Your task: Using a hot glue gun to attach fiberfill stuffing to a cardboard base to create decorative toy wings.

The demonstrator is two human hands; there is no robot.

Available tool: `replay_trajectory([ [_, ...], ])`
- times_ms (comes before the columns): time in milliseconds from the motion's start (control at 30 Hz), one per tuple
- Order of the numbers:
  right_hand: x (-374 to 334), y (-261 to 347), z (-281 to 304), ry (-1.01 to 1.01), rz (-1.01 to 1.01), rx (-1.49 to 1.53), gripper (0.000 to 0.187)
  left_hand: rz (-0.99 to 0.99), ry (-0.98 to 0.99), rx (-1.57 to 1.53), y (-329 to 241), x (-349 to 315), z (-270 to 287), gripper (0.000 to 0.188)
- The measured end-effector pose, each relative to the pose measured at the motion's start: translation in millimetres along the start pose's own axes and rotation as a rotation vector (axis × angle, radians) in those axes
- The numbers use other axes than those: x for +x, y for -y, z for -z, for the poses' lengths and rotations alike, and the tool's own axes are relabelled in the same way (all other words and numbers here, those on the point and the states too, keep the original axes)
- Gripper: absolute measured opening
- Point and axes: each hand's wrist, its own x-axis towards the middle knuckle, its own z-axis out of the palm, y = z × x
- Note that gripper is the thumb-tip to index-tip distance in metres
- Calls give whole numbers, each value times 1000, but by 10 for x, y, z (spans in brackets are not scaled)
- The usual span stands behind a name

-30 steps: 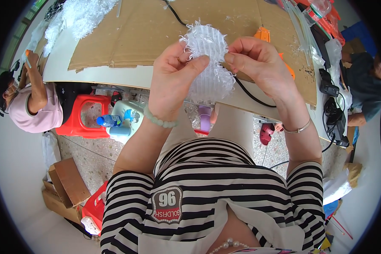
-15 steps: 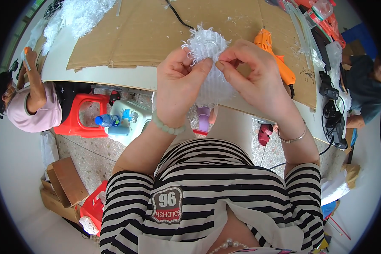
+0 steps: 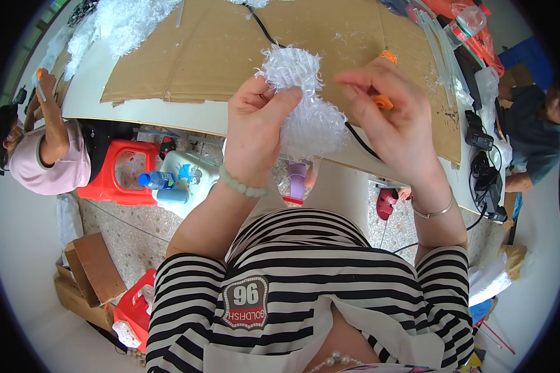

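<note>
My left hand point(image 3: 261, 115) pinches a white, fringed fabric piece point(image 3: 314, 127) between thumb and fingers, just above the table's near edge. The piece is gathered at the middle. Its shaggy upper part stands above my thumb, and the wider lower part spreads to the right. To the right of it, my right hand point(image 3: 395, 112) is closed around an orange glue gun point(image 3: 384, 102). Most of the gun is hidden behind the hand; small orange parts show between thumb and fingers and above the knuckles. A black cord point(image 3: 362, 142) runs below this hand.
Cardboard point(image 3: 193, 56) covers the table, with a heap of white fringe point(image 3: 134, 25) at back left. Clear sticks point(image 3: 435, 43) and black power adapters point(image 3: 482, 133) lie along the right. Co-workers sit left and right. A pale stool point(image 3: 193, 180) holds a blue-capped bottle point(image 3: 157, 180).
My right hand has let go of the fringed piece and moved right to the glue gun, which has shifted with its cord. My left hand keeps the piece, whose lower part now fans out rightward.
</note>
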Motion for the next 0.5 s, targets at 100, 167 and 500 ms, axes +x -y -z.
replay_trajectory([
  [100,5,-40,-31,44,-61,-51,20,-18,30,15,9,-25,1,19],
  [167,-23,-40,-88,75,-78,-80,20,33,24,-15,17,-42,-18,19],
  [500,44,16,-101,29,-223,224,13,70,118,16,-23,-72,-60,16],
])
